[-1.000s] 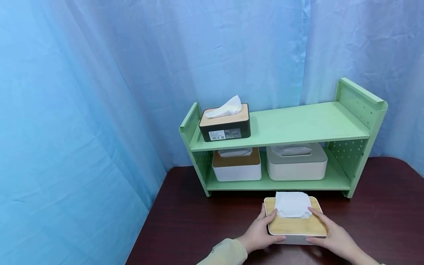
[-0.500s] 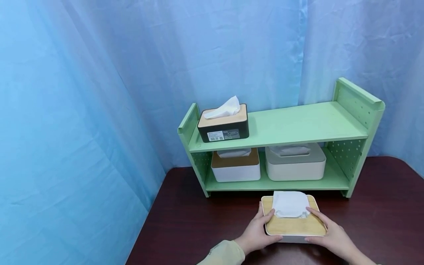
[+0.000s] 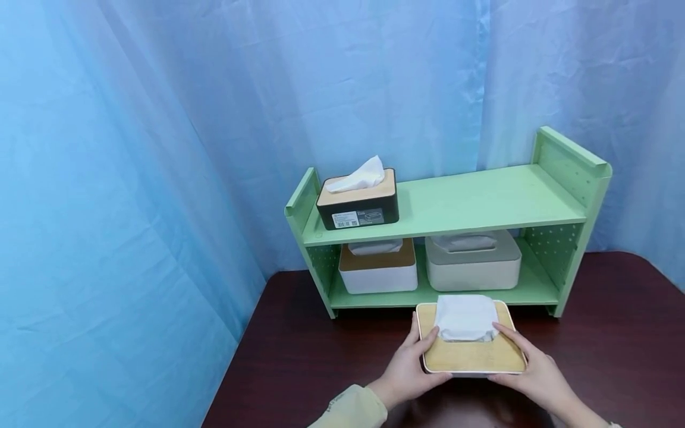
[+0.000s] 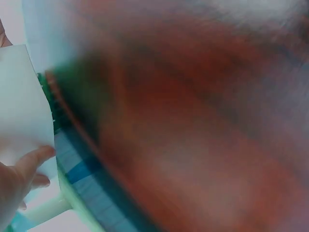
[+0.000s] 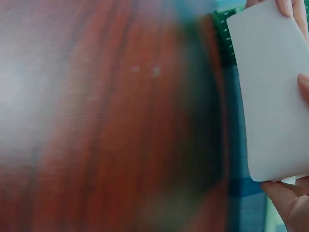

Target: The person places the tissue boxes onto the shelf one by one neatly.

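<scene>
A tissue box (image 3: 471, 356) with a light wooden lid and white rim is held between both hands in front of the shelf. White tissue (image 3: 465, 318) sticks up from its slot. My left hand (image 3: 409, 365) grips the box's left side, with fingers along the edge and thumb at the front. On the opposite side, my right hand (image 3: 535, 371) grips it the same way. The box appears raised off the table. Both wrist views show its plain pale wall (image 4: 24, 106), and in the right wrist view the box (image 5: 270, 96) hangs above the tabletop.
Behind stands a green two-tier shelf (image 3: 481, 199). A black tissue box (image 3: 358, 205) with a wooden lid sits at its upper left. Below are a white box with a brown lid (image 3: 380, 276) and a grey-lidded box (image 3: 473, 270). The dark red table (image 3: 299, 356) lies beneath.
Both hands have raised the tissue box and moved it slightly towards the shelf; less of its front wall shows. The shelf view has drifted slightly left.
</scene>
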{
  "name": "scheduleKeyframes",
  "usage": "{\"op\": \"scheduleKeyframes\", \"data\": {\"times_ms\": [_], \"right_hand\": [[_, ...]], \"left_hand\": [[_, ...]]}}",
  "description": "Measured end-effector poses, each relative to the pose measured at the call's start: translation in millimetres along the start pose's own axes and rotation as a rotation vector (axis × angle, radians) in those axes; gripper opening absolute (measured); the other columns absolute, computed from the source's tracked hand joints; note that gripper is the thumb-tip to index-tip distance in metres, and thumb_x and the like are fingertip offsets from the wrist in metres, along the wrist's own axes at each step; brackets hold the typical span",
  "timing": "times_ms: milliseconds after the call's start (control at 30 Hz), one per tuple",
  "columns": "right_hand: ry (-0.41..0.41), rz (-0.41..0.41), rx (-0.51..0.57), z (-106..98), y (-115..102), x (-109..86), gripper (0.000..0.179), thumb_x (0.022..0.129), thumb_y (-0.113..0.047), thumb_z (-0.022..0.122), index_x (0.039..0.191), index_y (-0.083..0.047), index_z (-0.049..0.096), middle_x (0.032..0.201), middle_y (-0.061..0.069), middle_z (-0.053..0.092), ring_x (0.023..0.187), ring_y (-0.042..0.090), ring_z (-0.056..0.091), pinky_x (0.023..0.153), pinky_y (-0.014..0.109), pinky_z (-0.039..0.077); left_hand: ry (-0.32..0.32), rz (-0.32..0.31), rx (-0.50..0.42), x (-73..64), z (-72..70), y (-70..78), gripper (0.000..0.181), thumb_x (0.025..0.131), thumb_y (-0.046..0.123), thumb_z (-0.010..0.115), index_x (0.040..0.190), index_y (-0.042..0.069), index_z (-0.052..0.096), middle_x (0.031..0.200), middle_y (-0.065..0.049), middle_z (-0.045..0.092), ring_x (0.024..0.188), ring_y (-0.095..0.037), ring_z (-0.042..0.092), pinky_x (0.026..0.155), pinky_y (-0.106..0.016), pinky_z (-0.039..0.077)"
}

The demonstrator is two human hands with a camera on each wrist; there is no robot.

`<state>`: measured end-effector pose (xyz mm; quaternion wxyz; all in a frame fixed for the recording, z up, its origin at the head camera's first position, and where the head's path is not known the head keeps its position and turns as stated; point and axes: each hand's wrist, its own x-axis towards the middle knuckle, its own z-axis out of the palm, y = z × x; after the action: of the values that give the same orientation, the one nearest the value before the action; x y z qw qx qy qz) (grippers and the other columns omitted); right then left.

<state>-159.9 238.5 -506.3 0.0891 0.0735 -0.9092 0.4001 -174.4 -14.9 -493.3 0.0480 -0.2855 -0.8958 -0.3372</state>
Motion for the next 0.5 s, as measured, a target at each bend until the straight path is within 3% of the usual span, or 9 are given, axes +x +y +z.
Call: {"op": "scheduleKeyframes", "data": {"times_ms": [133,167,300,400,467,500], "right_hand": [[0.151,-0.15,0.032,-12.7,-19.2,7.6,0.093,0.052,-0.022,0.093,0.136,-0.016,0.052,0.126,0.033,0.053,0.091,-0.012,0.047,0.07,0.004,0.033],[0.184,-0.181,0.034,-17.1,-25.0,10.0,0.094,0.051,-0.019,0.093,0.136,-0.016,0.052,0.126,0.033,0.054,0.091,-0.012,0.047,0.07,0.003,0.032],[0.26,-0.249,0.033,-39.3,-51.9,21.3,0.096,0.05,-0.012,0.092,0.137,-0.017,0.051,0.129,0.035,0.05,0.109,0.012,0.055,0.077,0.0,0.028],[0.284,-0.279,0.037,-59.2,-72.5,32.3,0.096,0.052,-0.01,0.091,0.138,-0.018,0.05,0.136,0.035,0.043,0.113,0.006,0.052,0.078,-0.002,0.027],[0.3,-0.31,0.027,-71.8,-84.7,40.9,0.095,0.054,-0.008,0.091,0.139,-0.018,0.05,0.139,0.032,0.042,0.107,-0.007,0.048,0.078,-0.002,0.028],[0.298,-0.328,0.029,-77.5,-90.1,45.4,0.095,0.055,-0.006,0.09,0.139,-0.018,0.049,0.14,0.032,0.041,0.114,-0.001,0.048,0.079,-0.003,0.027]], "left_hand": [[0.075,0.115,0.067,6.6,-22.3,10.1,0.079,0.078,0.029,0.078,0.143,0.003,0.04,0.155,-0.028,0.008,0.135,-0.035,0.036,0.101,-0.023,0.041],[0.095,0.145,0.085,9.0,-29.4,13.5,0.08,0.078,0.028,0.079,0.143,0.003,0.04,0.154,-0.029,0.008,0.134,-0.036,0.037,0.101,-0.023,0.041],[0.156,0.243,0.109,20.4,-60.0,29.7,0.083,0.077,0.026,0.08,0.145,0.006,0.037,0.153,-0.033,0.006,0.133,-0.038,0.038,0.101,-0.025,0.042],[0.186,0.297,0.084,31.7,-82.7,41.4,0.084,0.077,0.023,0.08,0.146,0.008,0.035,0.154,-0.032,0.002,0.137,-0.038,0.031,0.101,-0.027,0.042],[0.192,0.319,0.054,40.4,-97.0,48.1,0.084,0.077,0.02,0.079,0.147,0.008,0.034,0.155,-0.029,-0.003,0.141,-0.037,0.024,0.1,-0.026,0.043],[0.194,0.328,0.047,44.8,-103.8,51.6,0.084,0.078,0.019,0.079,0.147,0.008,0.033,0.155,-0.027,-0.005,0.141,-0.036,0.023,0.097,-0.025,0.045]]}}
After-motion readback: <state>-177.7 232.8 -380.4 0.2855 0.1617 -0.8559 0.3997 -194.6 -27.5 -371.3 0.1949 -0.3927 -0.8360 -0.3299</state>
